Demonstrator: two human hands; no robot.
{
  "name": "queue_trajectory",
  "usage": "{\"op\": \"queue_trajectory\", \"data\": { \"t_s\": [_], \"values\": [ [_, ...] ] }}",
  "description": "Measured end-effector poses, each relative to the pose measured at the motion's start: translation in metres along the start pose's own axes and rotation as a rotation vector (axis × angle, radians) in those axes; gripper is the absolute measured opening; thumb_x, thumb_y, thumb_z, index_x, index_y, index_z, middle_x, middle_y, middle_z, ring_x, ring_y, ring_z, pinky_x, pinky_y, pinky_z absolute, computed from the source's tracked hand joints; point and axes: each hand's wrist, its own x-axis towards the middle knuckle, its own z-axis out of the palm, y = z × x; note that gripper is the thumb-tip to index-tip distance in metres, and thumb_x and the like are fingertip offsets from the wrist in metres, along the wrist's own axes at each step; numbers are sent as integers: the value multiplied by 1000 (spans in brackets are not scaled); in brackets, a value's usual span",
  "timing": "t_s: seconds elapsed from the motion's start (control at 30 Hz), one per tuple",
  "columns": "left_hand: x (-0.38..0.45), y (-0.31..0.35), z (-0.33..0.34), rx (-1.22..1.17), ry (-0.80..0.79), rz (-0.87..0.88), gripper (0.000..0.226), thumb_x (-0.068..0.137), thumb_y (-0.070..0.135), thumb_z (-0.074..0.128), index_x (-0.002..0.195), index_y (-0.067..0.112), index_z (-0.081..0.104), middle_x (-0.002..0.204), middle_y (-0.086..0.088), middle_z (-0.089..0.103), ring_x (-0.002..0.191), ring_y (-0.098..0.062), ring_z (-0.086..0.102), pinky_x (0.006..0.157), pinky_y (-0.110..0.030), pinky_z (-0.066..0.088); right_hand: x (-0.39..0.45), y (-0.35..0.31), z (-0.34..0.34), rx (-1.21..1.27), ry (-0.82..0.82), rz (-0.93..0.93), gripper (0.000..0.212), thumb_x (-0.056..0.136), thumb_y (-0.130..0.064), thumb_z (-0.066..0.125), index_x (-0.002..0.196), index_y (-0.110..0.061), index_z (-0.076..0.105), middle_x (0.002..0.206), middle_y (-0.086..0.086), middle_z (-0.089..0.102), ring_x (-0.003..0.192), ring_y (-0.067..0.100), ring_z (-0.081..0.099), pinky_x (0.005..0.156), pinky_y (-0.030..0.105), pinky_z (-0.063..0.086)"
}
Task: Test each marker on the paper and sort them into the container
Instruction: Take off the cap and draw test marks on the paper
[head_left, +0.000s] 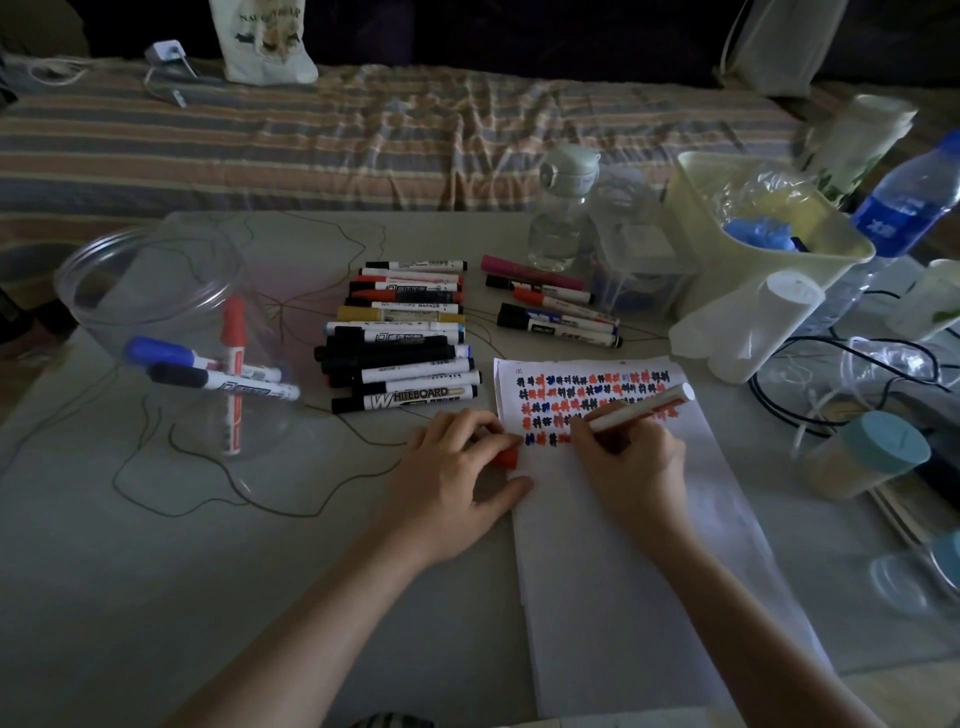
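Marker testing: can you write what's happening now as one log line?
step: testing | right hand: writes with red marker on paper | left hand: holds red cap | clear bowl: three markers

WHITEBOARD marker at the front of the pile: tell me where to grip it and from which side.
Grip the WHITEBOARD marker by its white barrel, pinched from above and the near side. It lies flat at the pile's front edge, so its near flank is open while its far flank touches the next marker. The left hand, holding a red cap, is nearest.
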Motion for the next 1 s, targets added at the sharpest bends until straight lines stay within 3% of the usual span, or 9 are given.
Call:
{"op": "queue_trajectory", "data": {
  "t_s": [0.17,0.37,0.43,0.5,0.57,0.67,0.77,0.87,1.0],
  "values": [
    [0,1,1,15,12,0,42,95,44,36,121,27,64,120,11,49,108,-13,48,90,-35,43,2,5,-2,54,5,122,27,84,-29,72,67,-9,69,62,2,69,60,14,65,60,40,56],
    [-1,-4,6,-56,68,-14,35,93,38,47,116,22,68,103,2,54,96,-20,53,81,-38,47,6,-9,-12,256,-44,214,21,87,-32,70,76,-14,68,58,-3,62,48,5,53,46,19,43],
    [0,-3,1,-217,96,-91,28,93,27,57,115,15,69,99,0,57,93,-21,56,81,-37,49,8,-18,-20,431,-94,273,16,88,-22,70,84,-7,65,61,4,58,53,11,50,47,21,43],
    [-1,1,-11,-462,122,-254,25,93,17,62,116,14,68,103,1,56,98,-18,57,87,-23,47,9,-28,-31,549,-125,292,17,87,-18,70,93,-3,63,67,7,58,58,16,50,50,23,46],
    [-8,6,-24,-586,187,-347,24,92,14,63,112,25,67,107,5,57,100,-11,58,88,-15,46,3,-39,-39,602,-163,297,23,89,-24,65,97,-3,63,71,7,59,60,14,52,51,23,46],
    [-19,15,-44,-715,197,-391,29,91,15,64,96,44,63,100,15,67,85,-1,63,78,-20,52,-15,-52,-45,657,-237,365,30,95,-30,56,96,-1,63,73,9,59,60,14,53,55,25,44],
    [-27,32,-63,-829,149,-419,23,90,14,66,94,38,67,86,11,72,69,0,62,69,-15,50,-36,-66,-46,692,-313,410,25,91,-26,60,93,-1,62,70,7,59,60,14,52,58,26,43],
    [-30,46,-75,-899,129,-396,17,89,15,67,92,32,67,81,2,71,71,-7,63,72,-22,52,-50,-79,-45,731,-313,402,32,81,-29,66,98,-2,63,71,6,59,62,14,51,59,27,43],
    [-33,52,-84,-892,87,-359,13,90,17,66,93,29,70,81,-3,69,72,-14,62,74,-32,52,-57,-92,-44,762,-295,363,29,87,-25,65,99,1,65,74,10,57,63,14,50,53,24,41]
  ]
}}
